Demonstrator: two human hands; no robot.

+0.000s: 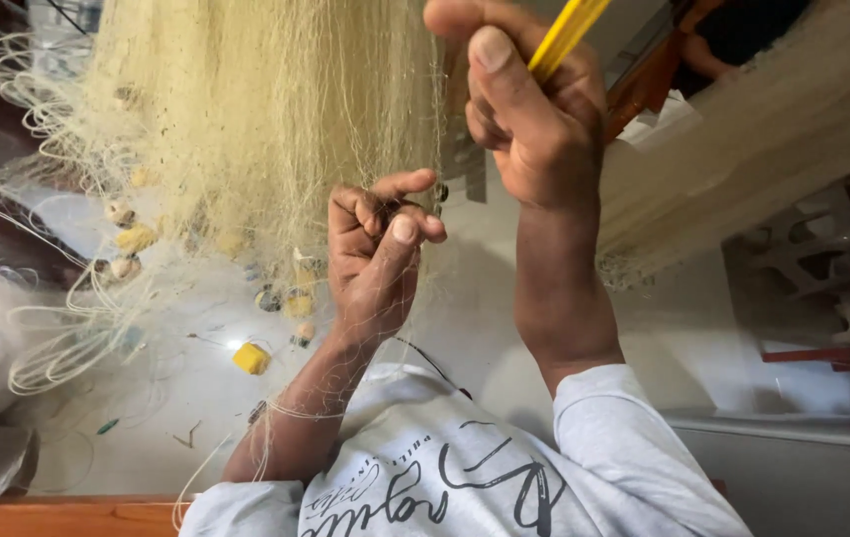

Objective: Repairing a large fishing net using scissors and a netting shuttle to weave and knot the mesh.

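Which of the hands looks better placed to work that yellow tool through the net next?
Probably the right hand: it already grips the yellow tool, raised beside the hanging net. The left hand is busy pinching the net's strands lower down, seemingly keeping them steady.

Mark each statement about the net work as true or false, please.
1. The right hand grips a yellow tool. True.
2. The left hand is open and flat. False: its fingers pinch the pale fishing net.
3. A yellow float lies on the floor. True.
4. The net is dark blue. False: it is pale cream.
5. The person wears a black shirt. False: the shirt is white.
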